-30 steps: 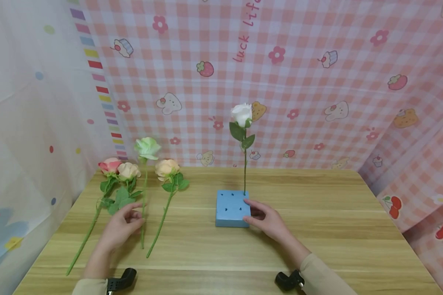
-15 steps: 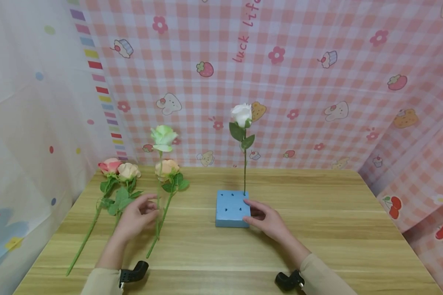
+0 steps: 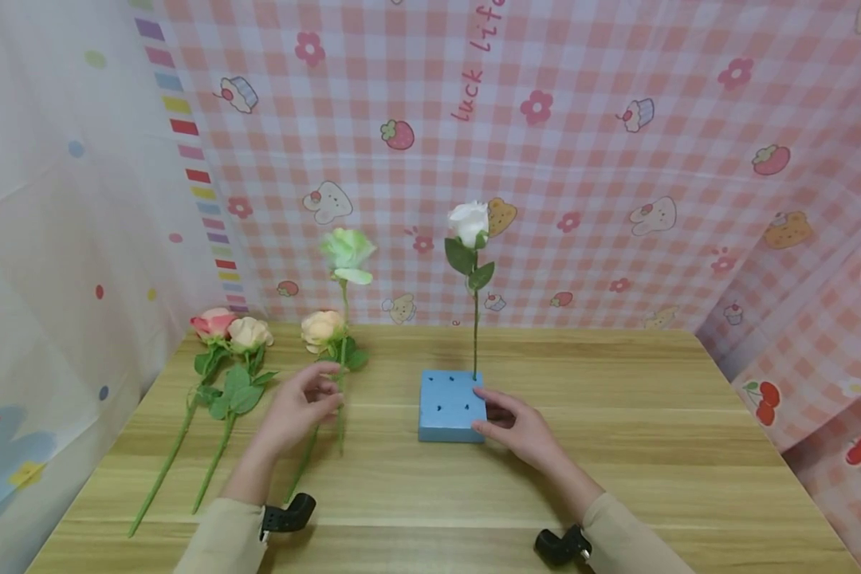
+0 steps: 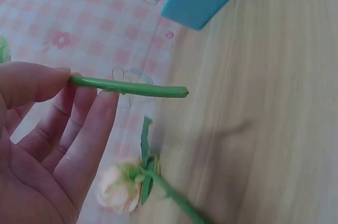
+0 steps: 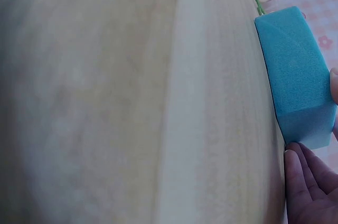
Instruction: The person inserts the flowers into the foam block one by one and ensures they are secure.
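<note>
**Green rose held upright in your left grip**

Your left hand [image 3: 303, 407] pinches the stem of the green rose [image 3: 347, 249], holding it upright above the counter [image 3: 617, 446], left of the blue foam block [image 3: 450, 405]. Your right hand [image 3: 520, 428] rests its fingers against the block's right side.

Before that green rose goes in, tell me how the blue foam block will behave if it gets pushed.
The blue foam block looks porous, so probably light and apt to slide on the smooth wooden table. The right hand rests against its side, likely to steady it. Its pierced top suggests it dents easily. The white rose standing at one corner might tip it.
</note>
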`<state>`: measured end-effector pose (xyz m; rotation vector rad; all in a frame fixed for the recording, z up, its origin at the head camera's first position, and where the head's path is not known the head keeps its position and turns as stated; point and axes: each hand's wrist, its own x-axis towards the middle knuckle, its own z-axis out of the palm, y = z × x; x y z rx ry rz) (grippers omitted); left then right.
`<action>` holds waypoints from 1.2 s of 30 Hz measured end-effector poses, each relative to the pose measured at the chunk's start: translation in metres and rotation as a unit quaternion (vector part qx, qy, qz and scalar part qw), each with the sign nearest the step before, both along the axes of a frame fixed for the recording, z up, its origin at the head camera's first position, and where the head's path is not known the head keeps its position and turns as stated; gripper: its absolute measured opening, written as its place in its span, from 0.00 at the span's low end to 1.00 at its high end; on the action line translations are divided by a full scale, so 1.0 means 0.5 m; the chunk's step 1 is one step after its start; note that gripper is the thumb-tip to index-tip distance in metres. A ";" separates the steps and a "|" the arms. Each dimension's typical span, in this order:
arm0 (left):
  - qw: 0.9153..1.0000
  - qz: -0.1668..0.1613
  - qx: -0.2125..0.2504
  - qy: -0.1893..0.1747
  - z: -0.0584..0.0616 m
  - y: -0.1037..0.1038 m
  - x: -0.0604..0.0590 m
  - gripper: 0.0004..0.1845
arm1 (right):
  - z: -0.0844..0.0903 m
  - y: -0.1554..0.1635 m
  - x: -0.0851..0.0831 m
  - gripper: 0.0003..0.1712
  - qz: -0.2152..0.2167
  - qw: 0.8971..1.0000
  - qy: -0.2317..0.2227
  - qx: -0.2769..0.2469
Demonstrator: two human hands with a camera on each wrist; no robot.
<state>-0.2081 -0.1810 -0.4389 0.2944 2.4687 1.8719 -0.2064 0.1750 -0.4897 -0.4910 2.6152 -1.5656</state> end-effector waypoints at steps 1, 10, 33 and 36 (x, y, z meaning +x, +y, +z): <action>1.000 -0.001 0.000 0.000 0.003 0.006 -0.002 0.22 | 0.000 0.000 0.000 0.33 0.000 1.000 0.000 0.000; 1.000 -0.008 0.014 -0.006 0.021 0.054 -0.020 0.21 | 0.000 0.001 0.000 0.33 -0.003 1.000 0.000 -0.001; 0.999 -0.013 -0.009 0.027 0.071 0.150 -0.056 0.17 | 0.008 -0.008 0.005 0.31 -0.014 1.000 -0.002 -0.002; 0.999 -0.010 -0.010 0.043 0.077 0.161 -0.061 0.15 | 0.004 -0.004 0.002 0.32 -0.010 1.000 -0.003 0.002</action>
